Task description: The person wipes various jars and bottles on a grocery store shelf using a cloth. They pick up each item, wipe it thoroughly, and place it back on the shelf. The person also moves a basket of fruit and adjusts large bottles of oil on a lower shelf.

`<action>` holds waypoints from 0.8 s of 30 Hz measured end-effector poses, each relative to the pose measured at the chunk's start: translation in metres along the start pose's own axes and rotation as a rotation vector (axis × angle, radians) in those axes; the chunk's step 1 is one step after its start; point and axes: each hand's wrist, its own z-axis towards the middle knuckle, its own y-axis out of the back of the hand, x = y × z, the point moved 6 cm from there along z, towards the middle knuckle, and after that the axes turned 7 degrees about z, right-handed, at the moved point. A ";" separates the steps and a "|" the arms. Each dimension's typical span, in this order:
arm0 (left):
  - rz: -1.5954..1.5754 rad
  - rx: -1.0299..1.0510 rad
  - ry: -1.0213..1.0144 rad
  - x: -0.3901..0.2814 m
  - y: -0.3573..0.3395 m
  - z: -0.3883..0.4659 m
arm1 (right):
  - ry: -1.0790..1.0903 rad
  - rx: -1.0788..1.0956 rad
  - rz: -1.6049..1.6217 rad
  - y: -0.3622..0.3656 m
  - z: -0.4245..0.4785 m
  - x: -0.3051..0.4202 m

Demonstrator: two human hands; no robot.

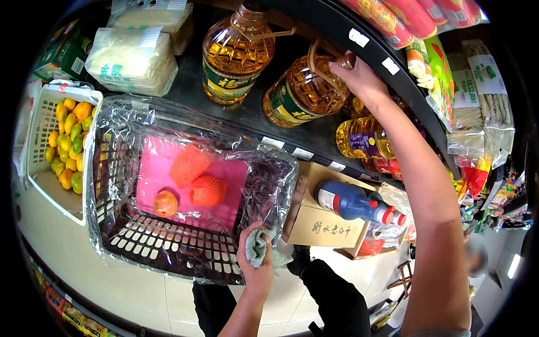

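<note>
My right hand (361, 78) grips the neck of a large plastic jug of cooking oil (305, 90), which leans on the dark shelf. A second large oil jug (236, 54) stands upright to its left. In my left hand (256, 261) is a bunched grey-green cloth (257, 245), held over the near right corner of a dark plastic basket (168, 238). Clear plastic film lines the basket. Inside, on a pink sheet (158, 160), lie a bare pomegranate (165, 203) and two fruits in red foam nets (208, 191).
A white basket of green-orange citrus (69, 143) stands at the left. Packaged noodles (130, 63) sit behind. Blue bottles with red caps (347, 200) rest on a cardboard box (324, 223). The upper shelf edge (374, 50) overhangs my right hand. Smaller oil bottles (364, 137) are below my forearm.
</note>
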 end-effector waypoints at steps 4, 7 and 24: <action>0.036 0.012 -0.037 0.006 -0.006 -0.007 | -0.024 -0.024 -0.025 -0.003 0.000 0.003; 0.021 -0.002 -0.052 0.008 -0.010 -0.011 | -0.058 -0.136 -0.129 0.004 -0.003 0.000; 0.049 -0.078 -0.173 -0.006 -0.018 -0.007 | 0.217 -0.254 -0.495 0.079 -0.103 -0.119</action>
